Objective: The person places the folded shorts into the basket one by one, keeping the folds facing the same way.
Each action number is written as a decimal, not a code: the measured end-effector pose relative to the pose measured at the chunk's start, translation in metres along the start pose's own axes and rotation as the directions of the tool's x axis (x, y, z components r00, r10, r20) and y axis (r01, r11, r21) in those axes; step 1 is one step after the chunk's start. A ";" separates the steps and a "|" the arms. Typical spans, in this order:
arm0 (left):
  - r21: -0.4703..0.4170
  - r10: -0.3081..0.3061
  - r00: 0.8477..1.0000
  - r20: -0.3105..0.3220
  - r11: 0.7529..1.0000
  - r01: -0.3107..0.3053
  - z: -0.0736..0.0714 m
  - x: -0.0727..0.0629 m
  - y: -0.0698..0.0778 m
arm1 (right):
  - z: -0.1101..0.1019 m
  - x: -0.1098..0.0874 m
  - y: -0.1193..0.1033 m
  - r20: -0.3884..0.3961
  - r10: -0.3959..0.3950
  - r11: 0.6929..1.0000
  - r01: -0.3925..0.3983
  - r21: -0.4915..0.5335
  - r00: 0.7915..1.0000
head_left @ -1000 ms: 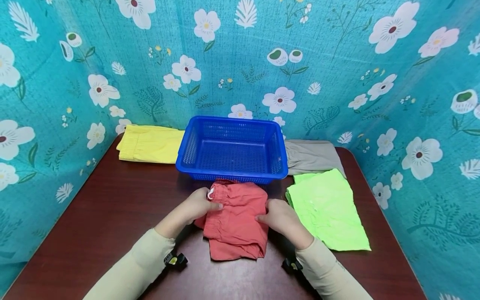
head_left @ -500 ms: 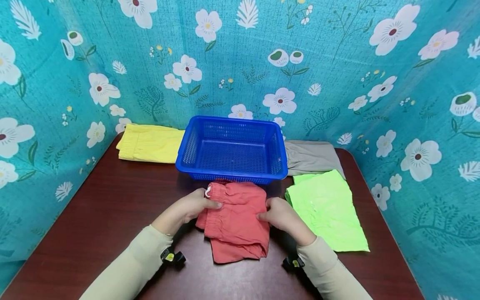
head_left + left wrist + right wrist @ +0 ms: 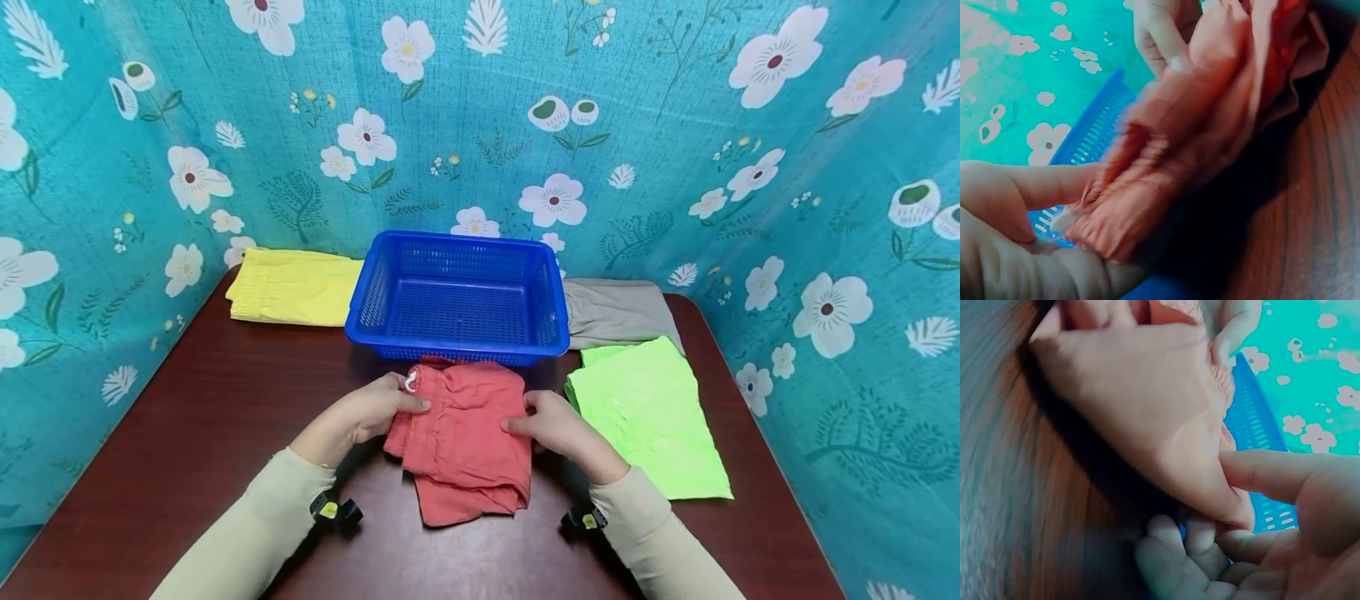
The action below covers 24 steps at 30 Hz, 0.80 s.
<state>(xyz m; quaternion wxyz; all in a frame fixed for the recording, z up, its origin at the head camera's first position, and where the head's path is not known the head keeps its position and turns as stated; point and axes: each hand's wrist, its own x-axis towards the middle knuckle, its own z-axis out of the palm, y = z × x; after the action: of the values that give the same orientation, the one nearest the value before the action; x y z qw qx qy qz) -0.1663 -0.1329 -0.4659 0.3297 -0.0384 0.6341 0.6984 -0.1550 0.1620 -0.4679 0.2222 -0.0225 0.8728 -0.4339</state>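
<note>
Folded red shorts [image 3: 472, 433] with an elastic waistband and a white drawstring are held just in front of the blue basket. My left hand [image 3: 367, 414] pinches the waistband side near the drawstring, thumb on top and fingers underneath. On the opposite side my right hand [image 3: 558, 429] pinches the edge, its thumb lying on the cloth. The left wrist view shows the bunched waistband of the shorts [image 3: 1141, 206] between thumb and fingers. In the right wrist view the shorts [image 3: 1141, 394] hang off the tabletop with a dark shadow beneath.
The blue plastic basket [image 3: 457, 343] stands at the back of the brown table [image 3: 225, 417]. Folded yellow shorts [image 3: 296, 287] lie left of it. A folded grey garment [image 3: 618, 312] and a bright green garment [image 3: 648, 421] lie to the right. A floral curtain [image 3: 465, 108] surrounds the table.
Both hands keep their grip on the red shorts. The shorts' near edge has shifted slightly toward me, and the left hand's wrist has turned a little. The head view has shifted slightly.
</note>
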 end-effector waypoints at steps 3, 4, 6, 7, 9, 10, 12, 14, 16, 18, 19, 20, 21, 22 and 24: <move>-0.013 0.001 1.000 -0.022 1.000 -0.002 -0.003 0.002 -0.002 | 0.001 0.001 0.000 0.058 -0.011 0.986 0.001 0.169 0.998; -0.018 0.003 1.000 -0.016 1.000 -0.003 -0.004 0.002 -0.002 | 0.002 0.000 -0.001 0.081 -0.017 0.976 -0.001 0.219 0.997; -0.048 -0.005 1.000 0.008 0.999 0.006 -0.005 0.003 -0.002 | 0.002 -0.001 -0.001 0.122 -0.020 0.955 -0.018 0.297 0.992; -0.069 -0.012 1.000 0.023 0.998 0.014 -0.006 0.003 -0.002 | 0.003 -0.001 -0.001 0.134 -0.019 0.947 -0.025 0.320 0.991; -0.100 -0.016 0.998 0.059 0.995 0.022 -0.007 0.004 -0.002 | 0.003 -0.001 -0.002 0.151 -0.019 0.933 -0.037 0.357 0.988; -0.117 -0.020 0.997 0.070 0.993 0.029 -0.008 0.004 -0.002 | 0.003 -0.001 -0.002 0.157 -0.017 0.927 -0.043 0.374 0.987; -0.147 -0.035 0.995 0.094 0.988 0.048 -0.009 0.005 -0.002 | 0.003 -0.001 -0.001 0.165 -0.017 0.918 -0.050 0.394 0.986; -0.159 -0.047 0.991 0.128 0.985 0.067 -0.011 0.005 -0.002 | 0.002 -0.001 0.000 0.182 -0.025 0.907 -0.054 0.417 0.983; -0.173 -0.061 0.985 0.164 0.981 0.089 -0.012 0.005 -0.002 | 0.001 0.000 0.001 0.205 -0.032 0.896 -0.063 0.439 0.978; -0.182 -0.065 0.976 0.206 0.978 0.104 -0.014 0.006 -0.002 | -0.001 0.000 0.001 0.232 -0.047 0.885 -0.068 0.461 0.972; -0.188 -0.062 0.972 0.225 0.977 0.106 -0.015 0.006 -0.001 | -0.003 0.000 0.001 0.244 -0.052 0.878 -0.072 0.473 0.968; -0.191 -0.058 0.969 0.240 0.976 0.106 -0.016 0.006 -0.001 | -0.004 0.000 0.001 0.255 -0.057 0.872 -0.076 0.483 0.965; -0.194 -0.050 0.966 0.253 0.976 0.101 -0.016 0.005 0.000 | -0.005 0.000 0.001 0.263 -0.062 0.868 -0.079 0.491 0.963; -0.195 -0.042 0.964 0.261 0.976 0.095 -0.017 0.005 0.000 | -0.006 0.000 0.000 0.272 -0.070 0.865 -0.078 0.497 0.960; -0.194 -0.026 0.961 0.275 0.978 0.082 -0.018 0.005 0.001 | -0.009 0.000 -0.001 0.286 -0.084 0.863 -0.074 0.500 0.955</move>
<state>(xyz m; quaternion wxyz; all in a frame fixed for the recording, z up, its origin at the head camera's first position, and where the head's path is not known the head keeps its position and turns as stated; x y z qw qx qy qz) -0.1772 -0.1474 -0.4707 0.4265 0.0065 0.5070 0.7490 -0.1589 0.1682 -0.4629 0.3481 -0.0309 0.6847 -0.6396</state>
